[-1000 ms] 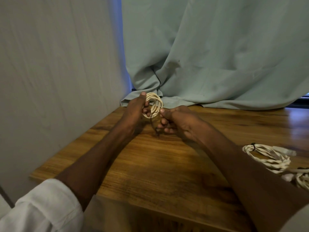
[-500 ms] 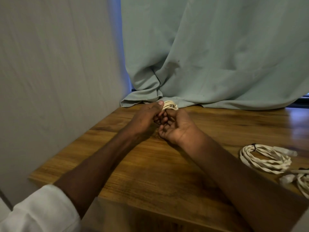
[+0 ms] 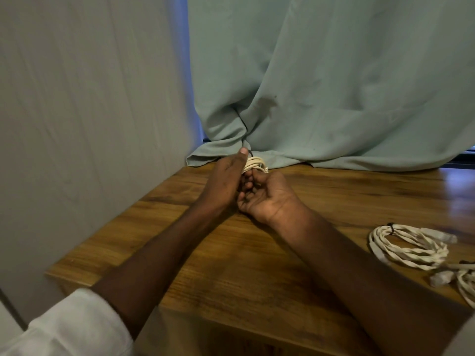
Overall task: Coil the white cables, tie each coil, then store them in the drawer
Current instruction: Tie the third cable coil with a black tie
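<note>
A small coil of white cable [image 3: 254, 164] shows between my two hands near the table's far left corner. My left hand [image 3: 225, 179] grips the coil, thumb up along its near side. My right hand [image 3: 264, 195] is turned palm up with its fingers curled onto the coil from the right. A thin black tie [image 3: 250, 155] pokes up by my left thumb. Most of the coil is hidden by my fingers. On the right lies a tied white coil [image 3: 408, 246] with a black tie, and part of another coil [image 3: 466, 285] shows at the edge.
The wooden table [image 3: 257, 265] runs to a grey wall [image 3: 90, 124] on the left. A pale green curtain [image 3: 321, 86] hangs behind and drapes onto the far edge. The table's near edge drops off below my forearms.
The coil stood upright as an open ring a second ago; now it is lower and squeezed flat between both hands. My right hand has rolled palm up.
</note>
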